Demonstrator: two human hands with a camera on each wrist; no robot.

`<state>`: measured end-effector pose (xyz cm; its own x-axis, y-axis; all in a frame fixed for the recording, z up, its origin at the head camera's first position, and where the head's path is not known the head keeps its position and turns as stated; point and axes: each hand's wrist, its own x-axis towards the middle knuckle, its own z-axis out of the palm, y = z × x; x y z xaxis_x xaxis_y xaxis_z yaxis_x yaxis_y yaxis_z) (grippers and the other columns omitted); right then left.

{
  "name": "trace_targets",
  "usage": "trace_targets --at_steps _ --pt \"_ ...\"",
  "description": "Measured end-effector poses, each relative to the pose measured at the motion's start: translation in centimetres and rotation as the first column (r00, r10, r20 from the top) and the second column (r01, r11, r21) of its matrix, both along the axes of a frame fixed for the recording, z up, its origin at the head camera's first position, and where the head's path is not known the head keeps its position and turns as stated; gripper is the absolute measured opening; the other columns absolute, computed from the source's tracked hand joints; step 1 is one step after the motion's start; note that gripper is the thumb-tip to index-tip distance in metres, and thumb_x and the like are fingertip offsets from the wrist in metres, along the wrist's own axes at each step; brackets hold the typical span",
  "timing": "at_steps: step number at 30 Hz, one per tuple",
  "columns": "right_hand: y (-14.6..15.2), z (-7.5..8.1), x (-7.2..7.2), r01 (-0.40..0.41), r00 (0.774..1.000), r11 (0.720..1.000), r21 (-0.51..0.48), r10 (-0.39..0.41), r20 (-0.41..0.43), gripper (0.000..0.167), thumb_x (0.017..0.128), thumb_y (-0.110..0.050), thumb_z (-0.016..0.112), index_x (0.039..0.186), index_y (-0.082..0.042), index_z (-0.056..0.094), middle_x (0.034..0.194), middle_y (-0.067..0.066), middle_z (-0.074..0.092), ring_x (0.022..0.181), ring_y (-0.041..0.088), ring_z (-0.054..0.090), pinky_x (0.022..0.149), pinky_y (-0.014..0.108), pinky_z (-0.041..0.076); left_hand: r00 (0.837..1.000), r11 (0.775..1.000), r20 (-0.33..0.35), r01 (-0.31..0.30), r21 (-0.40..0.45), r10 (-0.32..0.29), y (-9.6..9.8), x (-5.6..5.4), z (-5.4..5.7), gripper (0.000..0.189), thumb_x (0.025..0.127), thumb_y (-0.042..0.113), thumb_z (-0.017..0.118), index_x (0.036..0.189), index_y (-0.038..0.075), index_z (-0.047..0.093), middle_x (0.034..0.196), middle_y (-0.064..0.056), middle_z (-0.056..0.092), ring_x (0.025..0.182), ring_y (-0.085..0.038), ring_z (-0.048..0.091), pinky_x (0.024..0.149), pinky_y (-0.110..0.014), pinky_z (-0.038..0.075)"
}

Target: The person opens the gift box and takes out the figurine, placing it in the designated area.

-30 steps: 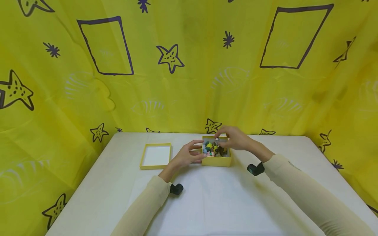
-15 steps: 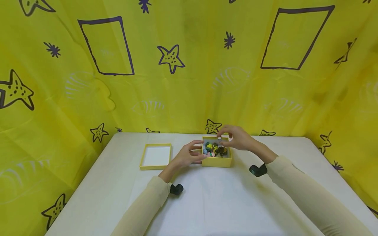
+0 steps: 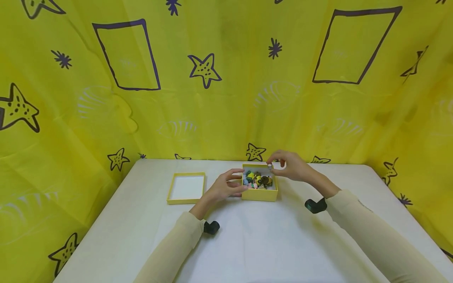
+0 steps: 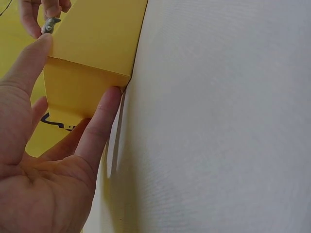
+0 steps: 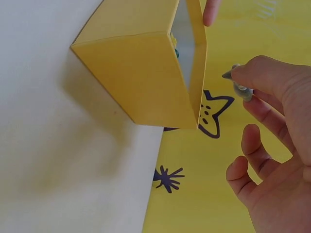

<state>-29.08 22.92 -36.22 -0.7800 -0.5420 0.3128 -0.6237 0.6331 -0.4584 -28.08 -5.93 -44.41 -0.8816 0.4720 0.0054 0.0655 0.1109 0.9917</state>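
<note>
My right hand (image 3: 291,167) pinches a small grey figurine (image 5: 243,91) with a pointed end between thumb and forefinger, over the right rim of the yellow box (image 3: 260,195). Its other fingers are loosely bent. My left hand (image 3: 226,185) rests against the box's left wall. In the left wrist view, one finger of the left hand (image 4: 53,179) touches the wall low down near the table, with the thumb up at the rim. Inside the box lie several small colourful figurines (image 3: 257,179), yellow, green, pink and brown; from the wrist views they are mostly hidden.
A shallow yellow lid (image 3: 186,187) with a white inside lies on the table left of the box. The table has a white cover (image 3: 247,243). Behind it hangs a yellow curtain (image 3: 226,110) with starfish drawings.
My right hand has moved right with the grey figurine, from over the inside of the box to its right rim. The left hand has stayed at the box.
</note>
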Motion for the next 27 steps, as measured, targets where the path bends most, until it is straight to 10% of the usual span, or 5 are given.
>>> trace_targets --at_steps 27 --pt "4.1 -1.8 -0.1 0.116 0.992 0.993 -0.008 -0.115 0.06 0.027 0.088 -0.009 0.08 0.115 -0.008 0.074 0.117 0.009 0.069 0.083 0.022 0.058 0.071 0.035 0.051 1.0 1.0 -0.001 0.006 -0.006 -0.006 0.0 -0.3 -0.2 0.07 0.093 0.01 0.078 0.155 0.014 0.045 0.153 -0.023 0.045 0.124 -0.036 0.061 0.083 -0.041 0.063"
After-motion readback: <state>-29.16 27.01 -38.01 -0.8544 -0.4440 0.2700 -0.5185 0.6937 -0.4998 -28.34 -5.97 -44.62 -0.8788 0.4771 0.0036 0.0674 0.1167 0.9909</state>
